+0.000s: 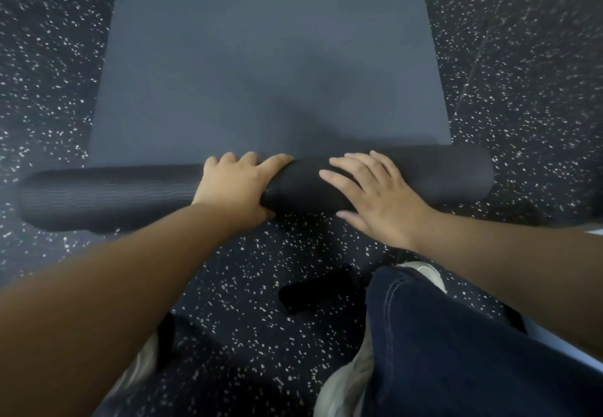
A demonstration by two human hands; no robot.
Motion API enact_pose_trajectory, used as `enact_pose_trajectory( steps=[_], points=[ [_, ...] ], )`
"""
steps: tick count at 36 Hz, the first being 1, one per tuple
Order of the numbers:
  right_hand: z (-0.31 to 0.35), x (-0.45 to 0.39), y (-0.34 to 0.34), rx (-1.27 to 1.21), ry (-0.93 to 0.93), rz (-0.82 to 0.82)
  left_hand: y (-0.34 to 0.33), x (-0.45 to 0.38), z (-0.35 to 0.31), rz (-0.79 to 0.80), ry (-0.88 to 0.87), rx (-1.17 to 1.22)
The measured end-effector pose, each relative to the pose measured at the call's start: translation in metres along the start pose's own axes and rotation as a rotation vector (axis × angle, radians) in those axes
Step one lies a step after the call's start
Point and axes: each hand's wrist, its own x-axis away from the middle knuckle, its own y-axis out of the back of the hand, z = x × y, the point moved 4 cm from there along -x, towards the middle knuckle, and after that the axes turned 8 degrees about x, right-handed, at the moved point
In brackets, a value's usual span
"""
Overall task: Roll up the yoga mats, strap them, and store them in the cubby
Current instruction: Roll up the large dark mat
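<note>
A dark blue-grey yoga mat [261, 57] lies flat on the floor and stretches away from me. Its near end is rolled into a dark cylinder [107, 194] that runs across the view from left to right. My left hand [238, 184] sits on the middle of the roll, fingers curved over its top and thumb tucked under the near side. My right hand [378, 194] lies flat on the roll just to the right, fingers straight and spread. A black strap [313, 292] lies on the floor near my knee.
The floor [49, 90] is dark rubber with white speckles on all sides of the mat. My knee in dark jeans [456, 335] and pale shoes [342, 387] are at the bottom right. A seam line in the floor runs at the right.
</note>
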Motion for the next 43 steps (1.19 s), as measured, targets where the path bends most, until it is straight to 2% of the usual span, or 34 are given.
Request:
enact_pose_trajectory(
  steps=[9, 13, 17, 26, 30, 33, 35, 40, 43],
  points=[
    [0.011, 0.014, 0.013, -0.135, 0.093, 0.142, -0.014, 0.019, -0.004, 0.379, 0.023, 0.247],
    [0.011, 0.015, 0.013, -0.149, 0.106, 0.189, -0.017, 0.023, -0.006, 0.41, 0.005, 0.191],
    [0.008, 0.009, 0.011, -0.111, 0.105, 0.256, -0.015, 0.03, -0.004, 0.325, -0.042, 0.148],
    [-0.009, -0.015, 0.006, -0.138, 0.112, 0.429, -0.009, 0.041, -0.006, -0.134, -0.224, 0.106],
    [-0.015, -0.022, 0.005, -0.159, 0.02, 0.43, -0.01, 0.043, -0.011, -0.243, -0.257, 0.088],
    [-0.028, -0.034, 0.004, -0.157, -0.099, 0.501, -0.01, 0.045, -0.017, -0.302, -0.288, 0.075],
    [-0.036, -0.046, 0.007, -0.147, -0.139, 0.54, -0.01, 0.045, -0.024, -0.282, -0.284, 0.044],
    [-0.046, -0.065, 0.011, -0.139, -0.189, 0.575, -0.021, 0.038, -0.025, 0.008, -0.078, -0.071],
    [-0.045, -0.067, 0.014, -0.204, -0.283, 0.49, -0.019, 0.03, -0.024, -0.004, -0.044, -0.077]
  ],
)
